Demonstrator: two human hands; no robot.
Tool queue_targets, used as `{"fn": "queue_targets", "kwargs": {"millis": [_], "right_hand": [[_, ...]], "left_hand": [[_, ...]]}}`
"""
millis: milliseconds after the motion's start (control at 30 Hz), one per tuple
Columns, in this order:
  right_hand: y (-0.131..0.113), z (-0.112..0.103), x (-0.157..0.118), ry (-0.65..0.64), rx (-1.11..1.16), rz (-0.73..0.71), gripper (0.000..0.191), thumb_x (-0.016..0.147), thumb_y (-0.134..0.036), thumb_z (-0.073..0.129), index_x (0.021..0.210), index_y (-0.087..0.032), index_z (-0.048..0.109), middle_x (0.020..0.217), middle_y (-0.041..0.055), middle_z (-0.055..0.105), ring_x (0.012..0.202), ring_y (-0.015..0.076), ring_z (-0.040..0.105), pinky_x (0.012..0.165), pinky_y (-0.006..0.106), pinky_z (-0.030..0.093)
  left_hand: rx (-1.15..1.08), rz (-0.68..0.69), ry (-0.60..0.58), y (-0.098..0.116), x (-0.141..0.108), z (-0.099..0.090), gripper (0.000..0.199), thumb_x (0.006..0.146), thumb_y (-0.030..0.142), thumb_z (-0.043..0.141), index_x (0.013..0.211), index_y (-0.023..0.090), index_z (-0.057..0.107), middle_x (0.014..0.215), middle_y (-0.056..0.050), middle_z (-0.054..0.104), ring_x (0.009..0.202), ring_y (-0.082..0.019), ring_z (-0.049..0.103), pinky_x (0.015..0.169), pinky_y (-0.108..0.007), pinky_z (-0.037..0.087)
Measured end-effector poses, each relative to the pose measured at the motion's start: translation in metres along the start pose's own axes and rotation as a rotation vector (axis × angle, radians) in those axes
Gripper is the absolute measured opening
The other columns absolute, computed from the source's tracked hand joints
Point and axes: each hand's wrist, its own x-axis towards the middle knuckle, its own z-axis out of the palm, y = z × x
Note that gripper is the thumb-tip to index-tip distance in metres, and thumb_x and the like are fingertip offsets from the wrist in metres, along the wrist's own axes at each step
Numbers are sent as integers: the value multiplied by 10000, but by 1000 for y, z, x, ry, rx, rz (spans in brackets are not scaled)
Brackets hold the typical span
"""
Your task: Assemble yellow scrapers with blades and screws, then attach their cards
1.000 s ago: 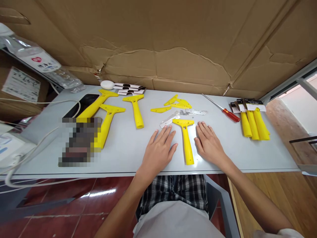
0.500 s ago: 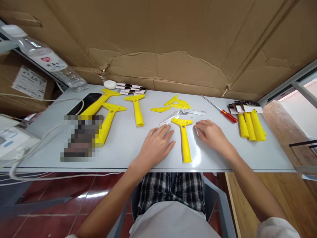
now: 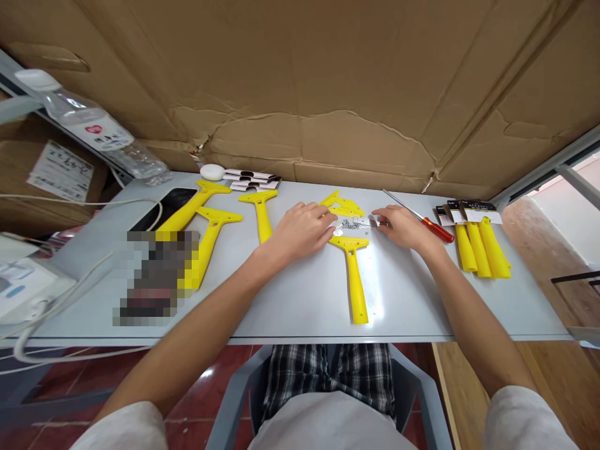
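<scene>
A yellow scraper handle (image 3: 357, 284) lies in front of me, its wide head pointing away. Just beyond it are small loose screws (image 3: 349, 225) and a thin metal plate (image 3: 362, 221). The fingers of my right hand (image 3: 398, 226) are closed on the right end of that plate, close to the table. My left hand (image 3: 302, 231) rests low to the left of the screws, thumb and fingers apart, covering most of the other clear or metallic strips (image 3: 338, 226). Behind the screws lie several flat yellow head pieces (image 3: 345, 206), partly hidden by my left fingers.
More yellow scraper handles (image 3: 213, 240) lie left, beside a phone (image 3: 169, 209) and a blurred patch. A red-handled screwdriver (image 3: 437, 230) and carded yellow scrapers (image 3: 478, 250) lie right. Cardboard (image 3: 300, 81) stands behind; a bottle (image 3: 105, 134) leans at the left.
Both my hands have moved forward from beside the scraper handle to the strips and screws. My right fingers now meet the plate's right end; my left hand covers the left strips.
</scene>
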Motion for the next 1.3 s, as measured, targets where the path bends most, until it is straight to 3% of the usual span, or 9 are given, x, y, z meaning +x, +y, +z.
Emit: {"fn": "queue_targets", "kwargs": {"millis": [200,467,600,767,867,1000,1300], "right_hand": [[2,1,-8,74,62,-44,466,1025,-218,597,1478,-200,704,1187,145,756,1133,337,708,1077,508,566],[6,4,-14,150,138,-63,455,1045,-191,505,1445,-189,722,1255,147,709,1135,312,727,1070,494,593],[-1,9,-12,189,226,-71,449,1030,-147,477,1372,-195,763,1219,130,746,1063,281,744,1021,465,609],[-22,4,-15,266,453,-60,319,1014,-211,589,1238,-237,814,1132,101,795,971,252,743,919,430,622],[-38,2,-18,260,607,-59,255,1011,-281,647,1192,-239,821,1095,95,798,935,240,733,852,413,620],[-51,9,-19,227,774,-63,225,1000,-359,700,1152,-240,816,1088,90,798,943,232,732,845,414,622],[-48,17,-17,130,911,-34,359,851,-386,878,1174,-237,830,1231,97,757,853,180,699,862,418,657]], "left_hand": [[-94,32,38,-9,-8,13,326,1098,282,523,1223,182,807,1208,-135,822,1117,-311,753,926,-452,561],[-161,68,109,-13,-12,18,301,1096,277,540,1228,181,794,1202,-124,824,1142,-301,755,951,-452,575],[-165,90,133,-13,-14,20,307,1105,278,534,1248,184,788,1188,-120,821,1102,-292,754,946,-450,581],[-186,80,180,-10,-14,21,337,1114,260,528,1352,208,761,1281,-126,800,1124,-282,749,975,-449,585],[-193,72,188,-8,-14,21,359,1133,290,528,1418,221,737,1361,-135,777,1165,-280,745,1008,-452,573],[-218,74,154,-9,-14,24,348,1151,328,523,1379,222,763,1268,-131,803,1117,-270,758,972,-434,563],[-139,69,126,-14,-13,30,345,1149,303,490,1313,204,777,1134,-136,805,1019,-287,744,892,-433,524]]}}
